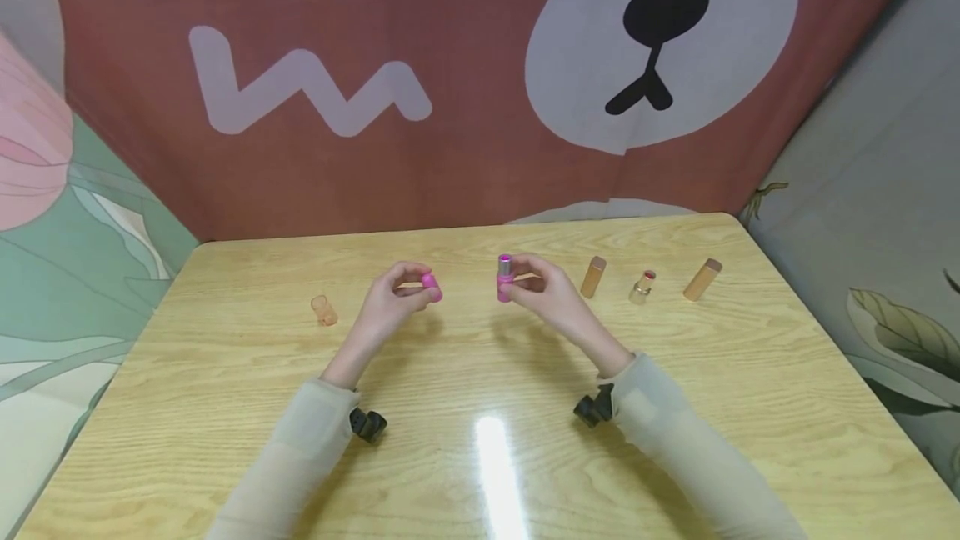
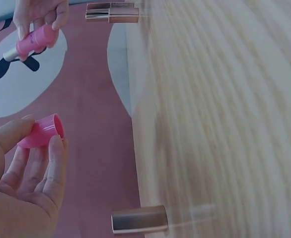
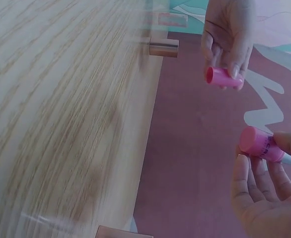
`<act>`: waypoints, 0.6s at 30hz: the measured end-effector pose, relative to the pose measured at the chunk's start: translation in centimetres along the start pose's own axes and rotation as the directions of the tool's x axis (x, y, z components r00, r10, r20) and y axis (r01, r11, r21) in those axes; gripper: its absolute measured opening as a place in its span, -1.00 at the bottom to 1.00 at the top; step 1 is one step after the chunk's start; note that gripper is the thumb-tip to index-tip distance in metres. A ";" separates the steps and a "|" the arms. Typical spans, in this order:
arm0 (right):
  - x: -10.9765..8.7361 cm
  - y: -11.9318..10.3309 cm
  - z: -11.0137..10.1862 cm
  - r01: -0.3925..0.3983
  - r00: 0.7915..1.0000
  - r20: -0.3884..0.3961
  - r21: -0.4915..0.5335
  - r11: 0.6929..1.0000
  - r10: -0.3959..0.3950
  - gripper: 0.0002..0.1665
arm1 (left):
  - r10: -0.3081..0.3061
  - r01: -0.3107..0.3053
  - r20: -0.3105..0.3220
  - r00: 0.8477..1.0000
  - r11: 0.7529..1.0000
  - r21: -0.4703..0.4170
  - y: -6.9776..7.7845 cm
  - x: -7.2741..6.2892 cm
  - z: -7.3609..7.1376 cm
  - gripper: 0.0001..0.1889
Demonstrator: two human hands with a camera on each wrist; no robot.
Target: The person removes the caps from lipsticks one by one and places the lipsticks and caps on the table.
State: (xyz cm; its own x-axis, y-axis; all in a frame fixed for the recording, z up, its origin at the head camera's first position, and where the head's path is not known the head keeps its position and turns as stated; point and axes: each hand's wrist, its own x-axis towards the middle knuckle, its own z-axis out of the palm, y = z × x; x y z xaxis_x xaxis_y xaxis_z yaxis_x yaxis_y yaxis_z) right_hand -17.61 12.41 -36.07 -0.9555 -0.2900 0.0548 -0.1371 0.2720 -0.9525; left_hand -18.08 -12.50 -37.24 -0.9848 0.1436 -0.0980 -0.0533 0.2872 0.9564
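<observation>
My left hand [image 1: 390, 298] pinches a pink lipstick cap [image 1: 431, 287] between thumb and fingers. In the left wrist view the hollow mouth of the cap [image 2: 45, 131] shows. Across from it my right hand [image 1: 551, 290] holds a pink lipstick [image 1: 505, 283] upright by its base, with the silver collar and a bright magenta tip uncovered at the top. Dark lettering runs along the lipstick base [image 3: 262, 145] in the right wrist view. Cap and lipstick are held apart, above the wooden table [image 1: 435, 373].
Right of my right hand stand a copper-coloured tube [image 1: 593, 277], an uncapped lipstick [image 1: 642, 287] with a red tip and clear base, and another copper-coloured tube [image 1: 702, 280]. A small see-through orange piece [image 1: 324, 310] is on the left. A printed cloth [image 1: 465, 173] hangs behind the table.
</observation>
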 end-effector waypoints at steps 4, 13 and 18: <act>-0.1 0.1 -0.3 -0.016 1.000 -0.007 -0.003 1.000 0.016 -0.51 | 0.002 -0.002 0.013 1.000 1.000 0.029 -0.3 -0.2 -0.4 -0.56; -0.2 -0.2 -1.3 -0.042 0.999 -0.023 -0.026 0.999 0.042 -0.50 | 0.005 -0.008 0.031 0.999 0.998 0.069 -0.8 -0.5 -1.1 -0.54; -0.3 -0.2 -2.1 -0.034 0.998 -0.047 -0.054 0.998 0.032 -0.51 | 0.012 -0.015 0.037 0.999 0.997 0.080 -1.1 -0.4 -1.1 -0.53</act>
State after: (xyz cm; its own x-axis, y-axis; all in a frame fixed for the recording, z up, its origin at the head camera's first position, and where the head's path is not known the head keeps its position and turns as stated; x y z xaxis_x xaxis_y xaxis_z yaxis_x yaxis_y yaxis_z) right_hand -17.90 14.38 -35.27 -0.9705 -0.2379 0.0385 -0.1183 0.3310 -0.9362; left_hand -17.84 -13.94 -37.89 -0.9786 0.1818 -0.0963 -0.0249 0.3602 0.9325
